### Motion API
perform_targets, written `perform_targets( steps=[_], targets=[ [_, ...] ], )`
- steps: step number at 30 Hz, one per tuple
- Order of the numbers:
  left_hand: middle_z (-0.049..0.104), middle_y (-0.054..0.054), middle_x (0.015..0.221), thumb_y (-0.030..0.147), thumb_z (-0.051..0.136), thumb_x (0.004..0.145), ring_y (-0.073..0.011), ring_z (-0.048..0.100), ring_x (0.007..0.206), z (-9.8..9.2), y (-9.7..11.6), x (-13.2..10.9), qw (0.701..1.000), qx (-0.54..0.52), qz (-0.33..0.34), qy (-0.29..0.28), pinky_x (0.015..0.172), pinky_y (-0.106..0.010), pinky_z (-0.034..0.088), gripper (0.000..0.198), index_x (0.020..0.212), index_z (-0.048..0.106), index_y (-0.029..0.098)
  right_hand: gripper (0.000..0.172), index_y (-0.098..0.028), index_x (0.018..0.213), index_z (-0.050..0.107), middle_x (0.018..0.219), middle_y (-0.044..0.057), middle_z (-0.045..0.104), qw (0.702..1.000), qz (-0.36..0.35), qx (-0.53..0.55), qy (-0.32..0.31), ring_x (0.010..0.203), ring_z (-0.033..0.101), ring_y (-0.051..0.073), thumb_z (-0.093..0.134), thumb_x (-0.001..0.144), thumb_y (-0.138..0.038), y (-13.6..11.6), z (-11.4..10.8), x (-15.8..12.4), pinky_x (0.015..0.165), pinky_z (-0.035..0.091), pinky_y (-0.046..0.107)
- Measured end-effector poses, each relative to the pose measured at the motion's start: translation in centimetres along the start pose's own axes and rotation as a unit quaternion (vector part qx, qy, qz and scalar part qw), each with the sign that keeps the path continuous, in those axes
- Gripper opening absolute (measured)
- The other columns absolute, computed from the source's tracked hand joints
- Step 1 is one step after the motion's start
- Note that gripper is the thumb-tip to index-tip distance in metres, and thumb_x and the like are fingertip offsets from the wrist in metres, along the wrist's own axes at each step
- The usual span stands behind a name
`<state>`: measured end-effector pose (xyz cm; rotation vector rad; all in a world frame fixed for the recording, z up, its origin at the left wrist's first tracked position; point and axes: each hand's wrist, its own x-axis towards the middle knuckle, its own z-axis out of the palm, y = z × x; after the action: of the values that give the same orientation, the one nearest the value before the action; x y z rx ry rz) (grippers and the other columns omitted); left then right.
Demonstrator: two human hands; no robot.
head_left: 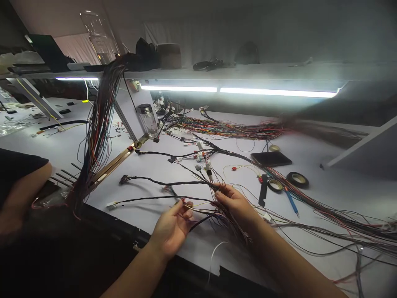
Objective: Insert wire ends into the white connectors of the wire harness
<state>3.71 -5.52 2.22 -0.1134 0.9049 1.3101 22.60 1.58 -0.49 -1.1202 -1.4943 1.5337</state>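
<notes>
My right hand (234, 203) is closed around a wire harness (228, 221) near the table's front edge, thumb on top of the bundle. Loose wire ends hang below its palm. To the left, my left hand (175, 225) pinches a thin wire (198, 205) from this harness; a small red piece shows at its fingertips. Two black-wrapped branches run leftward from the bundle. One ends in a dark connector (124, 179), the other in a white connector (111, 205). Several more connectors (207, 167) stand up on wires just beyond my right hand.
Right of my hands lie tape rolls (297, 179), a blue-handled tool (291, 200) and a dark flat device (271, 158). Long coloured wires (229, 127) lie along the back. A hanging wire bundle (104, 111) and a glass jar (148, 120) stand left. Another person's arm (23, 194) is far left.
</notes>
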Motion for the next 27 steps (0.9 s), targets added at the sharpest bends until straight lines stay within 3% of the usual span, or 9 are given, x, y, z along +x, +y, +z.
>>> perform_targets(
  steps=[3,5,8,10,12,16,20,23,27],
  targets=[
    [0.065,-0.009,0.090,0.011,0.052,0.091,-0.0107,0.061,0.063,-1.2,-0.8,-1.6,0.997,0.012,0.020,0.071,0.060,-0.024,0.055,0.006,0.090,0.057,0.012,0.040,-0.019,0.116,0.057,0.097,0.006,0.059,0.994,-0.019,-0.083,0.062,0.086,0.056,0.022,0.063,0.078,-0.031,0.0,-0.6,0.3,0.087,0.046,0.046],
    [0.065,-0.010,0.090,0.011,0.053,0.090,-0.0137,0.064,0.071,-1.6,-1.4,-2.2,0.995,0.018,0.038,0.088,0.064,-0.026,0.056,0.004,0.089,0.057,0.011,0.036,-0.021,0.114,0.058,0.110,0.008,0.056,0.982,-0.094,-0.142,0.084,0.100,0.053,0.024,0.062,0.079,-0.023,-1.0,-0.3,-0.2,0.094,0.041,0.045],
    [0.063,-0.007,0.088,0.016,0.058,0.090,-0.0144,0.062,0.075,-1.5,-2.1,-2.4,0.993,0.053,0.090,0.046,0.067,-0.027,0.054,0.003,0.089,0.055,0.014,0.020,-0.023,0.105,0.059,0.109,0.006,0.060,0.939,-0.241,-0.244,-0.014,0.101,0.055,0.021,0.058,0.086,-0.020,-2.9,1.5,-1.6,0.090,0.044,0.036],
    [0.061,-0.003,0.087,0.022,0.062,0.088,-0.0135,0.061,0.076,-1.3,-2.3,-2.2,0.989,0.091,0.118,0.001,0.067,-0.026,0.052,0.010,0.094,0.054,0.018,0.019,-0.023,0.103,0.059,0.099,0.005,0.064,0.910,-0.270,-0.297,-0.106,0.092,0.059,0.020,0.064,0.084,-0.022,-3.5,3.1,-2.4,0.080,0.047,0.032],
    [0.059,-0.001,0.085,0.027,0.065,0.086,-0.0122,0.059,0.078,-1.2,-2.2,-2.0,0.982,0.124,0.144,-0.025,0.069,-0.024,0.050,0.017,0.096,0.054,0.020,0.017,-0.023,0.102,0.061,0.089,0.004,0.066,0.893,-0.269,-0.332,-0.138,0.082,0.061,0.019,0.065,0.085,-0.023,-3.1,4.5,-2.9,0.072,0.047,0.031],
    [0.061,-0.001,0.094,0.021,0.067,0.083,-0.0103,0.058,0.079,-1.4,-1.1,-1.8,0.976,0.128,0.165,-0.062,0.075,-0.024,0.048,0.031,0.110,0.053,0.024,0.013,-0.024,0.099,0.064,0.086,0.002,0.067,0.925,-0.268,-0.250,-0.096,0.076,0.062,0.015,0.053,0.093,-0.019,-1.6,5.1,-2.8,0.069,0.047,0.027],
    [0.063,-0.008,0.107,0.027,0.064,0.082,-0.0171,0.062,0.090,-1.9,0.2,-1.5,0.977,0.104,0.133,-0.128,0.085,-0.032,0.050,0.044,0.124,0.053,0.020,0.018,-0.025,0.106,0.064,0.089,0.001,0.068,0.972,-0.199,-0.119,-0.028,0.078,0.063,0.014,0.059,0.089,-0.021,-2.3,4.1,-2.3,0.070,0.050,0.025],
    [0.064,-0.007,0.108,0.023,0.069,0.080,-0.0147,0.064,0.086,-2.2,0.4,-0.9,0.974,0.148,0.163,-0.061,0.086,-0.028,0.051,0.037,0.115,0.061,0.016,0.016,-0.024,0.104,0.067,0.091,0.002,0.069,0.982,-0.170,-0.085,-0.011,0.079,0.065,0.016,0.058,0.090,-0.026,-3.4,3.6,-2.1,0.071,0.052,0.027],
    [0.067,-0.003,0.085,0.018,0.070,0.081,-0.0090,0.063,0.069,-2.2,0.4,0.0,0.977,0.145,0.154,0.003,0.069,-0.019,0.054,0.026,0.106,0.064,0.013,0.020,-0.026,0.109,0.067,0.097,0.003,0.071,0.973,-0.193,-0.125,0.017,0.087,0.066,0.017,0.056,0.092,-0.026,-3.4,3.9,-2.2,0.078,0.051,0.029]
  ],
)
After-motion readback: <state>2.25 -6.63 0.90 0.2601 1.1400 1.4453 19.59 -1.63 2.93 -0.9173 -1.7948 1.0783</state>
